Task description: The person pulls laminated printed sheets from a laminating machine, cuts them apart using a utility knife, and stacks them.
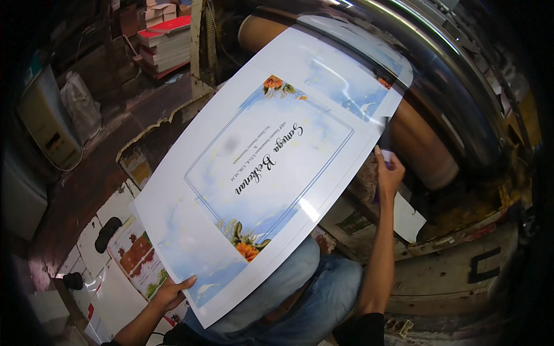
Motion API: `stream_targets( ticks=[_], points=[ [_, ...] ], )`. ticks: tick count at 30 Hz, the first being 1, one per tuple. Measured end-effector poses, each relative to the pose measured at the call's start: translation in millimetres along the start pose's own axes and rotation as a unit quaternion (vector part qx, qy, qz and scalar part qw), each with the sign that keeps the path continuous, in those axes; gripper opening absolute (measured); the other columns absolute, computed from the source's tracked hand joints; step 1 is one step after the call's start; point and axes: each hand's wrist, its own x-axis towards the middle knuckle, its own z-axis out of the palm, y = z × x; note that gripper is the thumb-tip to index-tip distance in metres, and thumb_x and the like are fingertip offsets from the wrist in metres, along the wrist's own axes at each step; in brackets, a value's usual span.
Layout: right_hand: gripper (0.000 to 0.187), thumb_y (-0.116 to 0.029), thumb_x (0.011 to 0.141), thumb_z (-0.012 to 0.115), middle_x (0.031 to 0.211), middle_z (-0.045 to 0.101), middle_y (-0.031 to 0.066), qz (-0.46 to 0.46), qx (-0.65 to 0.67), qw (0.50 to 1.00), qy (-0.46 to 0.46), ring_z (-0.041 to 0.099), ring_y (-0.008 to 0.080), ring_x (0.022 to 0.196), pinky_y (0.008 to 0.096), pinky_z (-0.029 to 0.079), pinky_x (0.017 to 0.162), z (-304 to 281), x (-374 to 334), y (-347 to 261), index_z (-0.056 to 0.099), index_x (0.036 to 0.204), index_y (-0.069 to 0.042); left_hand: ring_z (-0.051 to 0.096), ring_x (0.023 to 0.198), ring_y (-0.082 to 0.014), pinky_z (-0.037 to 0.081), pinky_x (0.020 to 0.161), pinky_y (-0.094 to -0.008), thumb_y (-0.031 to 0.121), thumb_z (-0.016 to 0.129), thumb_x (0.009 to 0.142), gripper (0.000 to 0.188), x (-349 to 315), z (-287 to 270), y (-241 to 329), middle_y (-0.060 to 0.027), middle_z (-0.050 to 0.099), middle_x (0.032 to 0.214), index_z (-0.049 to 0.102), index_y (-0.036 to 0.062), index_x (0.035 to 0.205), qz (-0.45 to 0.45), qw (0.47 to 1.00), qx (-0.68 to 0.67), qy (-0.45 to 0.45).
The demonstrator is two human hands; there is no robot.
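My left fingers (187, 282) pinched on near corner of printed sheet (277, 155), right fingers (397, 164) curled round purple object (377, 195)

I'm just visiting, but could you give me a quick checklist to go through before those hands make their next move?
1. Left hand holding the printed sheet near its lower corner: ok, thumb on top.
2. Right hand at the sheet's right edge: ok; it also holds something purple, mostly hidden.
3. Left hand away from the metal roller: ok.
4. Sheet free of creases: ok, none shows, though its far end curves.
5. Sheet clear of the jeans: cannot tell; it overlaps them in view.
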Motion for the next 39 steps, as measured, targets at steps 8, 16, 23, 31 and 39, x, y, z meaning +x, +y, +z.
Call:
stream_targets(
  ticks=[8,16,23,31,39],
  points=[
    [0.056,0.011,0.065,0.065,0.127,0.060,0.0139,-0.424,-0.248,0.870,-0.055,0.067,0.0277,0.102,0.0385,0.056,0.083,-12,36,-39,0.067,0.115,-0.015,0.054,0.119,-0.0255,0.050,0.098,-0.0410,0.007,0.073,0.084,0.063,-19,-15,-13,-0.0115,0.053,0.126,0.037,0.0059,0.136,-0.046,0.998,-0.019,0.042],
    [0.039,0.012,0.070,0.051,0.088,0.074,0.0117,-0.301,-0.035,0.935,-0.181,0.070,0.0159,0.082,0.0278,0.054,0.077,-26,79,-67,0.072,0.101,0.000,0.055,0.116,-0.0261,0.051,0.097,-0.0425,0.001,0.068,0.086,0.056,-6,-47,-33,-0.0117,0.055,0.123,0.039,0.0060,0.134,0.039,0.992,-0.018,0.120],
    [0.020,-0.015,0.087,0.071,0.064,0.060,0.0002,-0.076,0.121,0.979,-0.147,0.051,0.0052,0.050,0.0223,0.043,0.043,9,8,-90,0.073,0.095,0.003,0.057,0.112,-0.0243,0.054,0.092,-0.0397,-0.001,0.070,0.084,0.056,-48,-163,6,-0.0115,0.056,0.121,0.040,0.0034,0.131,0.030,0.994,0.009,0.103],
    [0.024,-0.018,0.088,0.071,0.064,0.056,-0.0016,-0.054,0.135,0.978,-0.148,0.048,0.0053,0.049,0.0226,0.043,0.042,60,-153,-121,0.072,0.097,0.004,0.056,0.114,-0.0258,0.053,0.093,-0.0400,-0.001,0.069,0.084,0.056,-5,-315,-68,-0.0134,0.054,0.125,0.040,0.0026,0.132,0.075,0.983,0.036,0.164],
    [0.020,-0.014,0.088,0.070,0.070,0.063,0.0008,-0.020,0.125,0.977,-0.172,0.050,0.0054,0.050,0.0216,0.041,0.044,56,-202,-127,0.073,0.100,0.002,0.064,0.098,-0.0272,0.057,0.083,-0.0384,0.000,0.069,0.085,0.044,105,-296,-97,-0.0168,0.062,0.113,0.048,-0.0042,0.123,0.139,0.966,0.001,0.218]
  ],
)
